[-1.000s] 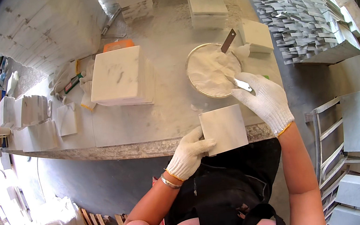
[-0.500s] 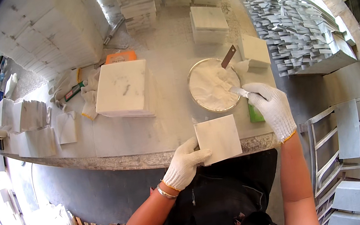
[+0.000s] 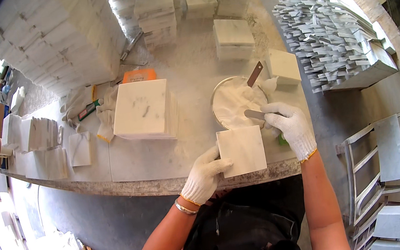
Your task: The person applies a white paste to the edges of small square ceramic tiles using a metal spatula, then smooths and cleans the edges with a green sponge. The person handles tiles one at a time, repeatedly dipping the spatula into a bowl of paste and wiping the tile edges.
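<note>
My left hand (image 3: 203, 176), in a white knit glove, grips the left edge of a square white stone tile (image 3: 242, 151), thumb on its face. The tile is held over the table's front edge. In my right hand (image 3: 290, 126), also gloved, is a putty knife (image 3: 255, 113), its blade pointing left above the tile's far edge. Just beyond lies a round bowl (image 3: 214, 103) of white paste or powder (image 3: 236, 99). A second scraper (image 3: 255, 73) with a brown end stands in the bowl, leaning on its far right rim.
A stack of tiles (image 3: 141, 110) stands left of the bowl, an orange box (image 3: 139, 75) behind it. More tile stacks (image 3: 234, 36) rise at the back. Gloves and a green-handled tool (image 3: 88, 111) lie left. Right of the table are piled stone strips (image 3: 324, 34) and a metal rack (image 3: 361, 154).
My right hand has drawn left and nearer, bringing the putty knife from the bowl's right side toward the tile. The tile is still in my left hand. The view has shifted slightly.
</note>
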{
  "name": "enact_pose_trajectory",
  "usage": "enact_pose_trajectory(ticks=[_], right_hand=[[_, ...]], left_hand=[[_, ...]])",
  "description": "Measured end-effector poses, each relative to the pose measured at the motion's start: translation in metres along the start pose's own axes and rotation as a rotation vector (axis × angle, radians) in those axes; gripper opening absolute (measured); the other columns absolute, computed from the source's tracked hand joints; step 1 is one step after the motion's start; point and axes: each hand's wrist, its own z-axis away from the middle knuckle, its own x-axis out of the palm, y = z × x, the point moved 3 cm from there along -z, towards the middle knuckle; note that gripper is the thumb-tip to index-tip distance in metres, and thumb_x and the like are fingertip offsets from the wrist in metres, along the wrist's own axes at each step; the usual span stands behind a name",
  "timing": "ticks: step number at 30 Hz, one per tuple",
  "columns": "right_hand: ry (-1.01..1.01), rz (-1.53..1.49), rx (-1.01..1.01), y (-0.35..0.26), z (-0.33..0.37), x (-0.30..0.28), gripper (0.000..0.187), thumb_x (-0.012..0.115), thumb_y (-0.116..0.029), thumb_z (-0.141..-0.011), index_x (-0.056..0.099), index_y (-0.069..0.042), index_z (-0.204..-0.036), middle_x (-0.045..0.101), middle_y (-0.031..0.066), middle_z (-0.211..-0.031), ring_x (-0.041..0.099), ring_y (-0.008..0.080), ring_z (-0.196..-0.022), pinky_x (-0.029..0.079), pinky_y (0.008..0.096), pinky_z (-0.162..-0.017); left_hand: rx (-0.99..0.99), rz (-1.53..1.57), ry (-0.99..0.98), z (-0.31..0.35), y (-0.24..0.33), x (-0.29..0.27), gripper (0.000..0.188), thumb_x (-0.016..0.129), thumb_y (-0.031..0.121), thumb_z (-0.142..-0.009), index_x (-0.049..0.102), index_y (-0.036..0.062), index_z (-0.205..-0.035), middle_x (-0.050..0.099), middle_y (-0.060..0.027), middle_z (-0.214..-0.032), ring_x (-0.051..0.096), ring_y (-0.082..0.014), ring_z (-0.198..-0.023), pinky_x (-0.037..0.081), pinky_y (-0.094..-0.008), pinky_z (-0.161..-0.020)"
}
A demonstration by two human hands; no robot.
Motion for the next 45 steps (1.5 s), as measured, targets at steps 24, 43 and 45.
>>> enact_pose_trajectory(ticks=[24, 43, 45], right_hand=[[-0.038, -0.121, 0.005, -0.007, 0.052, 0.019, 0.023, 0.068, -0.013, -0.092, 0.074, -0.002, -0.112, 0.071, 0.0047, -0.082, 0.059, 0.0058, -0.062, 0.041, 0.0195, -0.054], [0.088, 0.690, -0.592, -0.006, 0.070, 0.021, 0.027, 0.076, -0.013, -0.084, 0.075, -0.012, -0.111, 0.067, 0.0098, -0.078, 0.066, 0.0278, -0.069, 0.053, 0.0360, -0.064], [0.080, 0.769, -0.584, -0.008, 0.072, 0.023, 0.029, 0.076, -0.017, -0.083, 0.075, -0.015, -0.111, 0.064, 0.0084, -0.074, 0.064, 0.0282, -0.066, 0.052, 0.0381, -0.061]], left_hand=[[-0.016, 0.036, -0.021, -0.004, -0.005, -0.010, 0.062, 0.063, 0.011, -0.091, 0.045, -0.0095, -0.147, 0.058, -0.0131, -0.138, 0.056, -0.0201, -0.125, 0.042, -0.0359, -0.110], [-0.009, 0.057, 0.013, -0.003, -0.007, -0.011, 0.061, 0.064, 0.011, -0.090, 0.046, -0.0101, -0.145, 0.060, -0.0140, -0.137, 0.057, -0.0218, -0.125, 0.042, -0.0362, -0.109], [-0.004, 0.042, 0.025, -0.002, -0.007, -0.010, 0.061, 0.064, 0.011, -0.090, 0.046, -0.0101, -0.145, 0.059, -0.0142, -0.137, 0.057, -0.0219, -0.125, 0.042, -0.0365, -0.110]])
